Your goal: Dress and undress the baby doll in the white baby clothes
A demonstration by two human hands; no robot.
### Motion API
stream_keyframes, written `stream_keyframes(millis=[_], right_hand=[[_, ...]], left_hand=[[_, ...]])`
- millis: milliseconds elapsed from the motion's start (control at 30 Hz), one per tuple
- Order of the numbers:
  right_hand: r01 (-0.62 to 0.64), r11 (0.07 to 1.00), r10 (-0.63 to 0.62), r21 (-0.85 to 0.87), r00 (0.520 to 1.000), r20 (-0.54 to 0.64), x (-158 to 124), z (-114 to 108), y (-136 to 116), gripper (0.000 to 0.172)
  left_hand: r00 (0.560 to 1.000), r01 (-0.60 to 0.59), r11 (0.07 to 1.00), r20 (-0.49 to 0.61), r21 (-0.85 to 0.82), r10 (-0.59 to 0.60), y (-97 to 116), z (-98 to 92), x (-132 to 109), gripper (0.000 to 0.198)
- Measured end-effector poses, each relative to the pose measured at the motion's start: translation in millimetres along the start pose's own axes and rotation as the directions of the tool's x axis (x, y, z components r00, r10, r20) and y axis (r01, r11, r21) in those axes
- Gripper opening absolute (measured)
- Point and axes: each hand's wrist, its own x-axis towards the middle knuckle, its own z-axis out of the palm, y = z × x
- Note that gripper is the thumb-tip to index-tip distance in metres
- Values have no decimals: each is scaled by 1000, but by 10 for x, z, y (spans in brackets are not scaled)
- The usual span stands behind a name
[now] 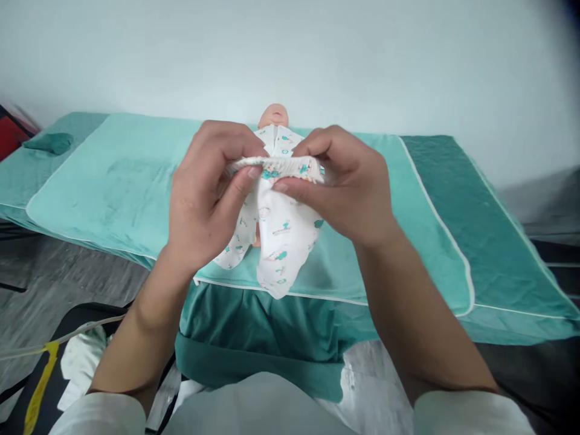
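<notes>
The baby doll point(274, 113) already wears its printed top point(284, 138); the printed trousers point(285, 241), apparently not yet on, hang in front of the doll, waistband point(292, 165) pinched by left hand point(203, 187) and right hand point(353, 181).

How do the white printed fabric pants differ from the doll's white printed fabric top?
The white printed fabric pants are held by the left hand and right hand; the pinkish doll wears the white printed fabric top. The pants are nearer the camera; the top lies farther, partly hidden. Both carry small green motifs.
</notes>
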Motion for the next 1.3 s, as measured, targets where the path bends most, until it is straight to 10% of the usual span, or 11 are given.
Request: stream_keyframes(millis=[167, 400, 533, 633, 900, 1100, 1200, 1300], right_hand=[[-80, 994, 84, 74, 995, -58, 138, 21, 18, 39], [-62, 975, 114, 214, 964, -241, 163, 73, 16, 41], [-178, 943, 170, 281, 984, 51, 71, -31, 30, 36], [-312, 926, 248, 211, 927, 281, 1, -36, 48, 41], [-198, 913, 271, 356, 948, -169, 126, 171, 40, 38], [-382, 890, 342, 248, 920, 190, 80, 37, 14, 42], [-443, 880, 347, 174, 848, 400, 37, 26, -11, 45], [-407, 887, 345, 220, 899, 270, 30, 87, 14, 42]], left_hand=[[982, 169, 961, -40, -221, -182, 26, -1, 18, 11], [775, 531, 823, 509, -203, -375, 72, -31, 66, 29], [885, 465, 755, 208, -463, -417, 24, 6, 66, 24], [865, 444, 633, 118, -634, -488, -30, 50, 95, 26], [631, 758, 549, 608, -351, -483, -121, 76, -29, 42], [789, 582, 563, 239, -587, -566, -275, 167, -34, 34], [786, 592, 563, 260, -577, -560, -311, 210, -44, 39], [742, 668, 539, 409, -513, -531, -296, 207, -91, 43]])
